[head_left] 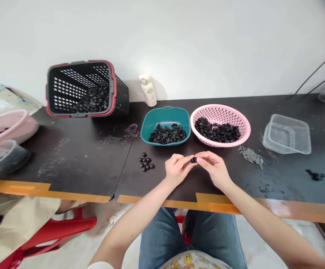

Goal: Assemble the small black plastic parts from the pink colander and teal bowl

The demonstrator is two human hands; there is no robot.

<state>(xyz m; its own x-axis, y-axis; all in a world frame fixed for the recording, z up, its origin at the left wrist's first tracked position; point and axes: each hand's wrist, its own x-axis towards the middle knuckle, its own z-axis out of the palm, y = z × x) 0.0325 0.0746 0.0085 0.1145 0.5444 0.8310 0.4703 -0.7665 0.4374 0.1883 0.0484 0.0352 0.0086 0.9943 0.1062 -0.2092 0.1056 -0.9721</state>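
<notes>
Head view: near the centre of the frame, the narrowly closed fingers of the left hand (177, 169) and right hand (214, 170) pinch a small black plastic fastener (193, 160) between them — light, stiff, probably slippery, best held by its rim

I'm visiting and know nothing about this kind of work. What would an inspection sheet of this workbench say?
Surface: dark tabletop, scuffed, with orange tape along its front edge.
Things in hand: left hand and right hand pinch a small black part; nearby are a cluster of black parts, a teal tub and a pink colander, both holding black parts.
Clutter: grey fasteners, clear plastic tub, red-rimmed black basket, bottle.
Grippers: nothing seen; bare hands only.
Cables: two thin dark lines, cable or rod unclear.
Surroundings: white wall, red stool.
</notes>
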